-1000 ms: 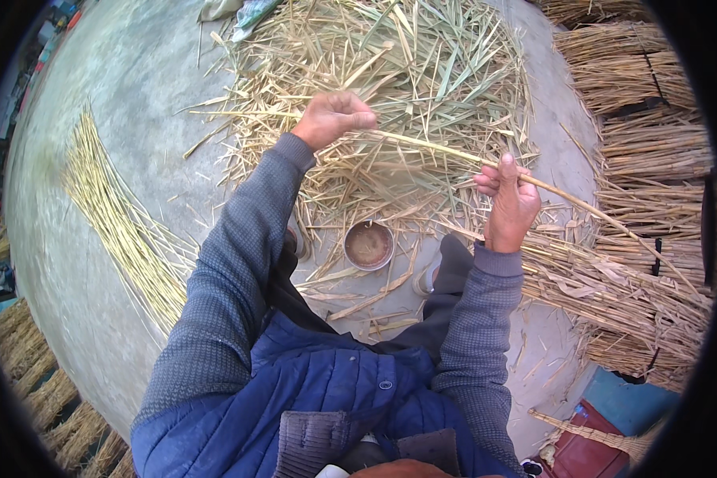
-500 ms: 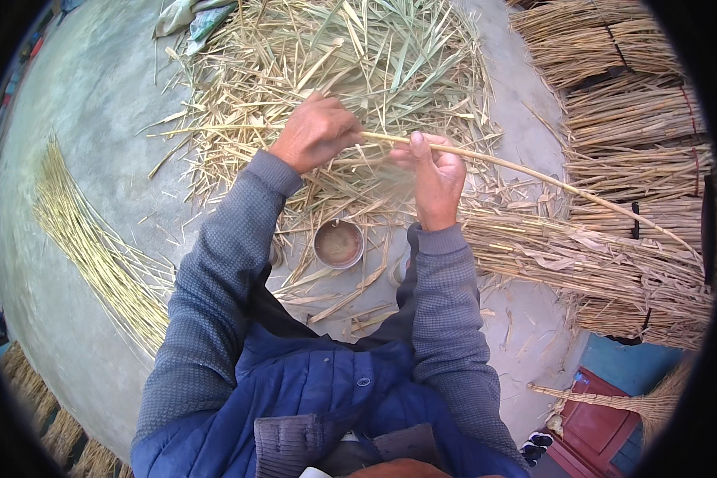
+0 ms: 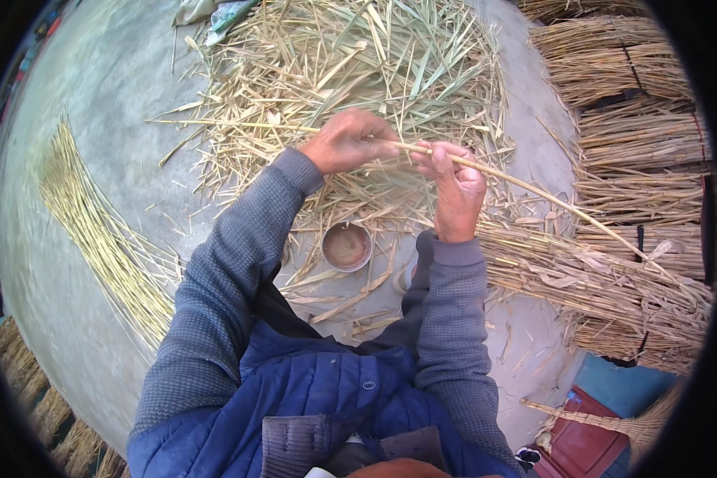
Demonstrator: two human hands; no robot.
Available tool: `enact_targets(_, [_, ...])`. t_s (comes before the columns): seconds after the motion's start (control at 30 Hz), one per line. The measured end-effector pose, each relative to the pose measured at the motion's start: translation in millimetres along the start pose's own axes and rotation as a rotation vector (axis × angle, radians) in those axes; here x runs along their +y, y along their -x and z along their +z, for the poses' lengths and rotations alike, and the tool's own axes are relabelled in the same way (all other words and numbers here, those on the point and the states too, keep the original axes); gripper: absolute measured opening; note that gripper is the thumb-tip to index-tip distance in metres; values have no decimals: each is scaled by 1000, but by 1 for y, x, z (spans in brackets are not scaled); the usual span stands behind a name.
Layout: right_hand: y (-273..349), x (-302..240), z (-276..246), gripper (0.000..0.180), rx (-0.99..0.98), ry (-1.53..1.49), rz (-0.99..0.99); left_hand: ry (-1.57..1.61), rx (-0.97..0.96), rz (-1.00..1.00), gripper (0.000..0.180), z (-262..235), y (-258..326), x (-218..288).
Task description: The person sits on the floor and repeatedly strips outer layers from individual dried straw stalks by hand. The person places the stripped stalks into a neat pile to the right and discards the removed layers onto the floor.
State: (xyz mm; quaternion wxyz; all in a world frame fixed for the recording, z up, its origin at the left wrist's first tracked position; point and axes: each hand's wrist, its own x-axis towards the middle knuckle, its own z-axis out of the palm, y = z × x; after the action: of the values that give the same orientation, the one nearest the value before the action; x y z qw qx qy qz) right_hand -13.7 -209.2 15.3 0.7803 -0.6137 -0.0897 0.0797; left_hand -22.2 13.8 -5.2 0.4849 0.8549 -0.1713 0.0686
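Head view is showing the left hand [image 3: 344,143] and the right hand [image 3: 454,187] both pinching one long reed stalk [image 3: 534,191], fingers closed tight on it. The stalk is lying almost flat above the straw pile [image 3: 358,64], running from upper left down to lower right. A small round bowl [image 3: 346,246] is sitting on the ground below the hands.
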Motion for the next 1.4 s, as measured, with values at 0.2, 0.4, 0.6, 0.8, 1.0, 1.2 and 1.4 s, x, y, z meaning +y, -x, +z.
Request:
enact_targets(0.2, [0, 3, -1, 28, 31, 1, 42, 344, 52, -287, 12, 1, -3, 3])
enact_targets(0.4, [-1, 5, -16, 28, 117, 16, 87, 50, 118, -11, 39, -8, 3, -24])
enact_targets(0.6, [-5, -3, -27, 26, 156, 9, 82, 197, -103, -323, 23, -24, 14, -50])
enact_targets(0.8, [-4, -9, -27, 27, 161, 16, 63, 425, 39, -386, 17, -9, 16, -63])
enact_targets(1.0, [-2, -7, -41, 23, 103, 22, 11, 637, 122, -486, 14, -22, 16, -52])
enact_targets(1.2, [3, -14, -56, 24, 142, 58, 54, 405, 303, -545, 26, -47, 17, -69])
enact_targets(1.4, [1, -2, -31, 30, 109, 46, 81, -314, 344, 76, 33, -3, -6, -32])
